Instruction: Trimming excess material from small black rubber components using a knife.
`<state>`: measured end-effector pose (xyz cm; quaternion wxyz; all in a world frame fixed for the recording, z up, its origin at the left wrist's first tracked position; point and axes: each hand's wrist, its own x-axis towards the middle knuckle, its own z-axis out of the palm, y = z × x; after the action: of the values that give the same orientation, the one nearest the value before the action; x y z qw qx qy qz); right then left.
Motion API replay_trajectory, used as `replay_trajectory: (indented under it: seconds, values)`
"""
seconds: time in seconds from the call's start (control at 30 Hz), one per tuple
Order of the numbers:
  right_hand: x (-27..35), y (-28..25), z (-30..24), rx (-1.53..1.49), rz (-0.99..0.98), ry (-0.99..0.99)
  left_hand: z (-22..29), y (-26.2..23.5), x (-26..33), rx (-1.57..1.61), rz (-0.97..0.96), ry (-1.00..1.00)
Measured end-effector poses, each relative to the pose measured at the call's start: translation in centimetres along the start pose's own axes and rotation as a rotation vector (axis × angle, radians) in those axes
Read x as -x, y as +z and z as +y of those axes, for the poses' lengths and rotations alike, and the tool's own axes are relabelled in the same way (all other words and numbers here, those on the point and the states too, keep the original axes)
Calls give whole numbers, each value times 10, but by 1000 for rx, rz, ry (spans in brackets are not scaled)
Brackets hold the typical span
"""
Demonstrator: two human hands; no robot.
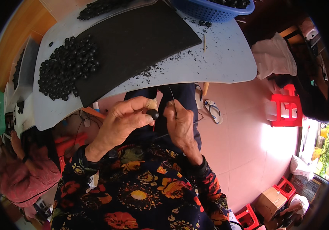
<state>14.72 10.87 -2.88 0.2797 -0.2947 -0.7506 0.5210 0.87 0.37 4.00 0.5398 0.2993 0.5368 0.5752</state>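
The left hand had its thumb and fingers pinched about a bead, black and round, over the lap and just off the table's near edge; something pale sat at the index fingertip, too small to make out. The right hand was just beside it, fingers curled tight round a thin rod, whose upper end stuck out past the knuckles; I cannot tell whether rod and bead touched.

On the table a pile of black beads lay at the left, partly over a dark mat; black crumbs were scattered along the mat's near edge; a pale stick lay to the right, and a blue basket with dark things in it stood at the far edge; on the pink floor were a slipper and, further right, a red stool.
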Motion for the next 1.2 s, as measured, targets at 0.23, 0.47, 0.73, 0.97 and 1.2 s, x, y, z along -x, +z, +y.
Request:
replay_trajectory:
  seconds: [0.23,0.47,0.73,0.97,1.2]
  values:
    - [1,-3,-13,-559,-124,311,-4,-13,-12,-46,-50,55]
    - [-5,1,-33,-602,-174,226,-4,-12,-9,34,-35,75]
    - [-11,6,-29,-744,-194,312,-15,-26,-9,220,-74,89]
    - [-14,-1,-34,-561,-98,285,-19,-33,-14,325,-124,90]
    - [-44,5,-75,-14,-410,-28,-20,-42,-4,385,-13,52]
